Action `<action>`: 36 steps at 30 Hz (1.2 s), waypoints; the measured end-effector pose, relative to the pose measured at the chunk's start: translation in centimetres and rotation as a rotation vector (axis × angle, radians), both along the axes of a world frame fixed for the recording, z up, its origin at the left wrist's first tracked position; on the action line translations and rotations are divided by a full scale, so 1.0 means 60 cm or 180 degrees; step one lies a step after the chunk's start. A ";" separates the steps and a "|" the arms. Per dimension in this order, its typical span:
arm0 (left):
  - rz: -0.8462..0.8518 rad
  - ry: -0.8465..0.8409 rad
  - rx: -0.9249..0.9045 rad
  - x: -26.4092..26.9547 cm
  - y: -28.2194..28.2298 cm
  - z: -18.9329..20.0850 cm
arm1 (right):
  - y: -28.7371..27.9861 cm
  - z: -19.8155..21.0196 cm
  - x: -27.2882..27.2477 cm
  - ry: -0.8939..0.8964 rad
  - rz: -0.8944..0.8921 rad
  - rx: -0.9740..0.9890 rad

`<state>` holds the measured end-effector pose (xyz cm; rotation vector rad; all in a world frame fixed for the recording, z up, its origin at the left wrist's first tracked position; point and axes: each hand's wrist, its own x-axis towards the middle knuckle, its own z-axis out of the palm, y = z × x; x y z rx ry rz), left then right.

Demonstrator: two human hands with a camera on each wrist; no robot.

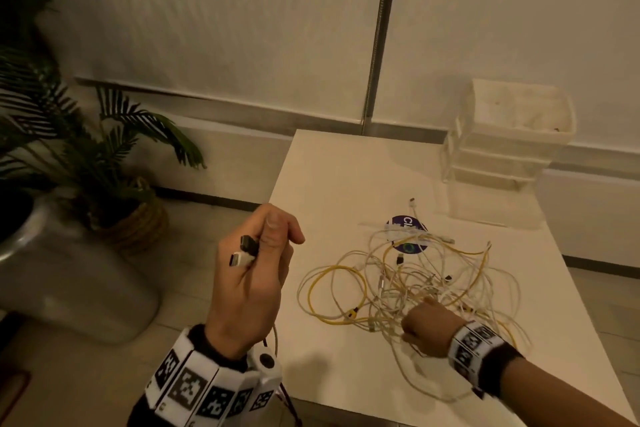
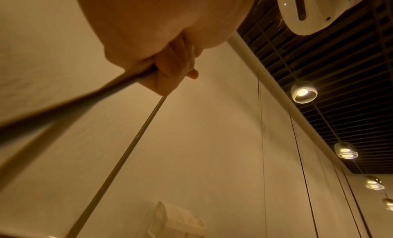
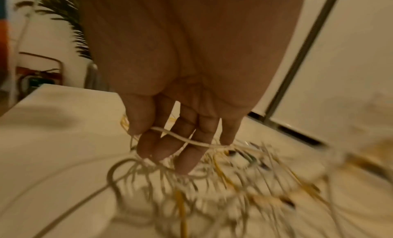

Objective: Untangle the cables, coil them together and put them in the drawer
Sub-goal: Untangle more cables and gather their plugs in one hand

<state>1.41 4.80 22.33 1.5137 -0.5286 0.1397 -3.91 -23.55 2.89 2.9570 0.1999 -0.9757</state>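
Observation:
A tangle of white and yellow cables (image 1: 412, 277) lies on the white table (image 1: 329, 184). My left hand (image 1: 259, 246) is raised left of the table edge and grips two cable ends, a black plug (image 1: 247, 242) and a white plug (image 1: 239, 258); their cable (image 2: 85, 103) trails down past the wrist from my left hand (image 2: 176, 68). My right hand (image 1: 426, 319) reaches into the near side of the tangle. In the right wrist view my right hand (image 3: 170, 149) points down and a white cable (image 3: 185, 139) runs across its fingers from under the thumb. The tangle (image 3: 223, 182) is blurred.
A white drawer unit (image 1: 509, 139) stands at the table's far right corner, its drawers shut. A purple round sticker (image 1: 405, 232) lies under the cables. Left of the table are a potted palm (image 1: 86, 156) in a woven basket and a grey vase (image 1: 69, 270).

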 end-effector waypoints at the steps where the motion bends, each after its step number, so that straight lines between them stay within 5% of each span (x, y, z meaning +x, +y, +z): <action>1: -0.0028 0.0036 -0.0062 0.005 -0.006 -0.001 | -0.010 -0.006 -0.010 -0.0027 -0.0112 0.0104; 4: -0.0208 0.0135 -0.0248 0.015 -0.033 -0.001 | -0.023 -0.025 -0.033 0.0054 -0.0656 0.0552; 11: -0.0490 0.0156 -0.0211 0.025 -0.080 -0.001 | 0.020 -0.045 0.015 -0.1206 -0.2156 0.1172; 15: -0.0457 0.0111 -0.0062 0.021 -0.074 0.000 | 0.046 -0.062 0.067 -0.1181 -0.2843 0.1183; 19: -0.0291 0.0003 0.0107 0.018 -0.053 0.001 | 0.059 -0.086 0.102 -0.0631 -0.3039 0.1099; 26: -0.0235 0.0206 0.0155 0.023 -0.039 -0.002 | 0.062 -0.089 0.114 -0.0533 -0.3282 0.0866; 30: -0.0210 0.0438 0.0700 0.035 -0.056 -0.007 | 0.057 -0.076 0.108 -0.0515 -0.3040 0.0735; 32: -0.0340 0.0673 0.0813 0.043 -0.069 -0.010 | 0.046 -0.057 0.104 -0.0847 -0.3097 0.0952; 36: -0.0751 0.1464 0.0677 0.055 -0.114 -0.016 | 0.015 0.006 0.067 -0.2462 -0.3147 0.2221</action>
